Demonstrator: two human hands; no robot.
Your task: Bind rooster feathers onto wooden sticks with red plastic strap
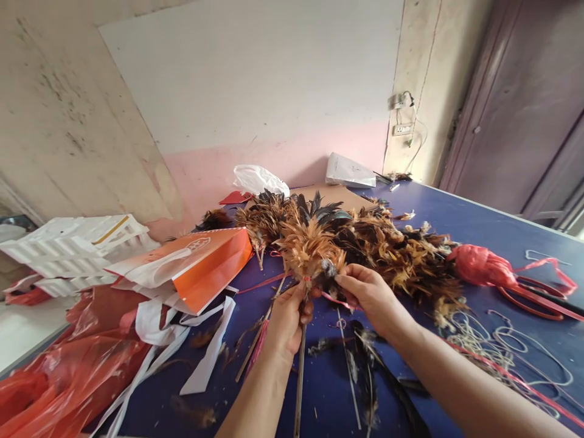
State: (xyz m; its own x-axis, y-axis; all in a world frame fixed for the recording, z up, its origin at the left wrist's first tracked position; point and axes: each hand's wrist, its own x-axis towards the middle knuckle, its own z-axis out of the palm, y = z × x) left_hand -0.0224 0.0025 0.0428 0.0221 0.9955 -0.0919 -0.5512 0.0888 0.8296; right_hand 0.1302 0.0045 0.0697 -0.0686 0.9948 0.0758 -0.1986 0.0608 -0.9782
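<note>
My left hand (288, 313) is closed around the neck of a feather duster (308, 246), a fan of brown feathers with dark green-black tips behind. Its thin stick (299, 383) runs down from my fist toward the front edge, and red string shows at the feathers' base. Just to the right, my right hand (370, 295) pinches a small dark, fluffy feather (328, 277) against the side of the duster. The fingertips of that hand are partly hidden by the fluff. Behind both hands lies a large heap of brown and black feathers (396, 252).
An orange paper bag (212, 264) and red plastic (95, 353) lie left on the blue table (493, 213). At right are a pink ribbon bundle (483, 266), scissors (529, 304) and tangled cord (515, 350). Loose black feathers (369, 365) lie in front.
</note>
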